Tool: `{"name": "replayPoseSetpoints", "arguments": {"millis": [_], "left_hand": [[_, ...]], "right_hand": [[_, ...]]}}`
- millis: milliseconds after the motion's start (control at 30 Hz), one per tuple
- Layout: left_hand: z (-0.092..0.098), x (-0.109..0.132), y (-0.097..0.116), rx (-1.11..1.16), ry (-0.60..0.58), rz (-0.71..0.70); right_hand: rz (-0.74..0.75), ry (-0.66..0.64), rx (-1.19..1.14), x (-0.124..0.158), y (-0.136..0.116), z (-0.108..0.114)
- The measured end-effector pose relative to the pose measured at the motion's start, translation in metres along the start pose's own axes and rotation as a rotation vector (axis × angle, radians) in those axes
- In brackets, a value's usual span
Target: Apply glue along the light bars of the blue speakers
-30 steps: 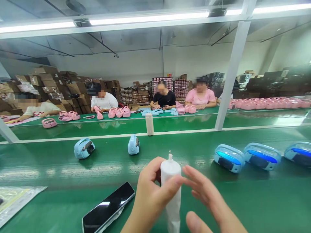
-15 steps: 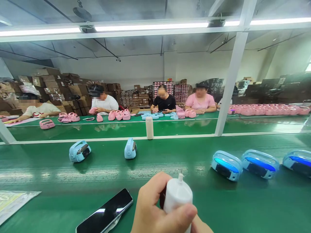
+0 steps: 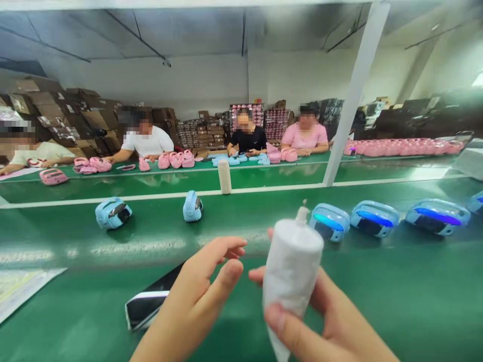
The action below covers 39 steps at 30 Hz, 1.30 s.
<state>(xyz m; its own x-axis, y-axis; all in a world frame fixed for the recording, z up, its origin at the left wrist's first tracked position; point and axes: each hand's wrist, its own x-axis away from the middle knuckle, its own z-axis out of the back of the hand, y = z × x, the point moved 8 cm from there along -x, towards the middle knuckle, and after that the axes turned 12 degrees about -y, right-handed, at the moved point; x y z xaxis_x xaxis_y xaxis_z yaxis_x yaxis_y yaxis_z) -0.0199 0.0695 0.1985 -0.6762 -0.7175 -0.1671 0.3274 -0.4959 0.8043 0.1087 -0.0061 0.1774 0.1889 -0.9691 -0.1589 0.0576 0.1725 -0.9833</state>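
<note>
A white squeeze tube (image 3: 292,266) with a narrow nozzle points upward in my right hand (image 3: 324,322), whose thumb and fingers wrap round it. My left hand (image 3: 199,286) hovers to the left of the tube, apart from it, fingers loosely curved with a gap to the thumb and nothing between them. Beneath and behind my left hand lies a black phone (image 3: 149,304), partly covered by it. Past the tube stands a light-blue handled device (image 3: 330,222) with a glowing cyan strip, its left edge close behind the nozzle in the view.
More blue devices (image 3: 375,218) line the green belt at right; two unlit ones, including one blue device (image 3: 113,213), stand at left. A cream bottle (image 3: 224,177) stands by the white rail. A plastic bag (image 3: 26,289) lies at left. Co-workers sit opposite behind pink devices (image 3: 175,159).
My left hand has let go of the tube and moved left. The tube has risen and now sits in my right hand. The camera view has tilted down.
</note>
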Motion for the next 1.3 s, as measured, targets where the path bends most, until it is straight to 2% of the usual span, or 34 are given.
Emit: {"name": "replayPoseSetpoints", "arguments": {"millis": [100,233,400,467,567,700,800,1067,1300], "left_hand": [[-0.019,0.016,-0.013,-0.052,-0.164,0.058],[-0.039,0.051,-0.043,-0.078,-0.341,0.196],[-0.054,0.107,-0.087,-0.029,-0.468,0.412],[-0.065,0.128,-0.095,-0.006,-0.506,0.445],[-0.090,0.149,-0.094,0.023,-0.580,0.480],[-0.121,0.156,-0.083,0.004,-0.628,0.517],[-0.136,0.153,-0.079,-0.078,-0.619,0.557],[-0.146,0.149,-0.084,-0.199,-0.564,0.568],[-0.150,0.149,-0.086,-0.185,-0.566,0.590]], "right_hand": [[0.196,0.035,0.195,0.011,-0.023,0.007],[0.253,0.042,0.350,0.017,-0.027,0.017],[0.177,-0.019,0.659,0.028,0.010,0.030],[0.119,-0.083,0.779,0.038,0.035,0.031],[0.099,-0.210,0.967,0.056,0.066,0.023],[0.144,-0.340,1.091,0.073,0.092,0.005],[0.176,-0.379,1.151,0.078,0.105,-0.007],[0.271,-0.353,1.184,0.075,0.116,-0.031],[0.290,-0.292,1.195,0.080,0.116,-0.031]]}}
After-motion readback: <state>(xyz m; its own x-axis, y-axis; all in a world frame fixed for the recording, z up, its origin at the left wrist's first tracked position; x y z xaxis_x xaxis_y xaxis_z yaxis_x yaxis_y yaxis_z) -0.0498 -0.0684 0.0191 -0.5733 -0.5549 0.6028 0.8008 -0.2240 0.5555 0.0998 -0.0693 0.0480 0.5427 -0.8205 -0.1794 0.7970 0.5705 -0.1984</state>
